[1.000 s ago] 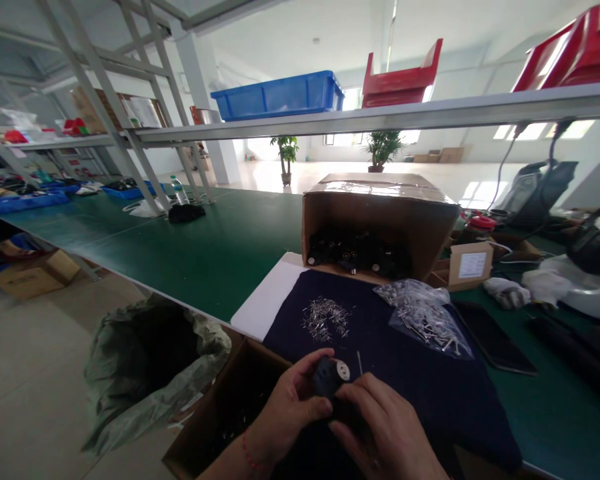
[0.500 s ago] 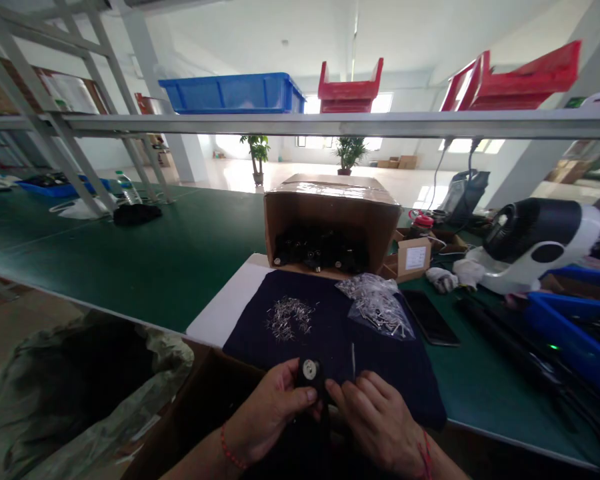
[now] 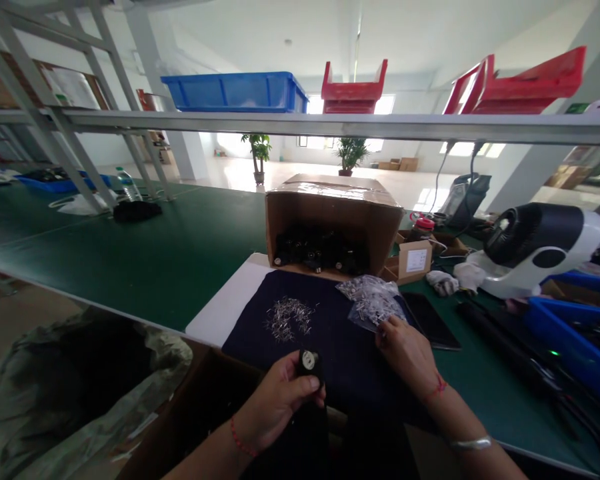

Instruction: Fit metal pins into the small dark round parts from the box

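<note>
Right hand [image 3: 407,353] sitting nearer clear plastic bag of silver metal screws [image 3: 369,298]; bag lying beyond and left of fingertips, long axis running far-left to near-right. Right fingers bunching at bag's near edge; can't tell if pinching anything. Left hand [image 3: 280,403] gripping black part with round silver face [image 3: 309,361], well apart from bag.

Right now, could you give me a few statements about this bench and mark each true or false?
1. The left hand holds a black part. True.
2. The right hand grips the plastic bottle. False: the right hand is at the clear bag.
3. A loose metal pile lies on the dark cloth. True.
4. The big cardboard box is closed all round. False: the big cardboard box has an open side, showing black parts inside.
</note>
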Tool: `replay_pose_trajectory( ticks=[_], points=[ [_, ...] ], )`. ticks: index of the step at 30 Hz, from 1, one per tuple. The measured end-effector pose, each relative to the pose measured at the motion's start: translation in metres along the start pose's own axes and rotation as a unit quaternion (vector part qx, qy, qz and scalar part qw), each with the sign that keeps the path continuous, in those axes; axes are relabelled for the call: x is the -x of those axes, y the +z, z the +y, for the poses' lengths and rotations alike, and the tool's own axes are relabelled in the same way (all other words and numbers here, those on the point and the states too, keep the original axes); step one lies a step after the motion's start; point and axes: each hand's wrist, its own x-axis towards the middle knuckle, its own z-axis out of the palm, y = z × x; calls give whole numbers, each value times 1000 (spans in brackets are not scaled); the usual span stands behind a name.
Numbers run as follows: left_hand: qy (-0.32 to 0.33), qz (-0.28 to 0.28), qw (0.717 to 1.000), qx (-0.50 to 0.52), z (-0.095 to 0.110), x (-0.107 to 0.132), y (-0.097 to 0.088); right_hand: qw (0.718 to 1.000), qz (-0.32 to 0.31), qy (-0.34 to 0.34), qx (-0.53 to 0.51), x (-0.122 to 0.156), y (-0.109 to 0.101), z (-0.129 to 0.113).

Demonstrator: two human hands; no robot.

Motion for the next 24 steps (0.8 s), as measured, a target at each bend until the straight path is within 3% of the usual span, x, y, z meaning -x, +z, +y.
replay_pose_trajectory(
  ticks=[3, 6, 10, 17, 24],
  points=[
    [4, 0, 997, 77, -1, -7, -2, 996, 5, -15, -83, 10, -14, -28],
    [2, 1, 989, 148, -4, -11, -5, 962, 27, -35, -270, 22, -29, -61],
    [-3, -10, 984, 181, -6, -10, -6, 939, 29, -50, -339, 30, -41, -90],
    [1, -50, 985, 167, -1, -7, -9, 917, 18, -49, -397, 31, -37, -97],
    [-13, -63, 989, 130, 8, -11, -13, 892, -56, -53, -446, 24, -30, -92]
  ],
)
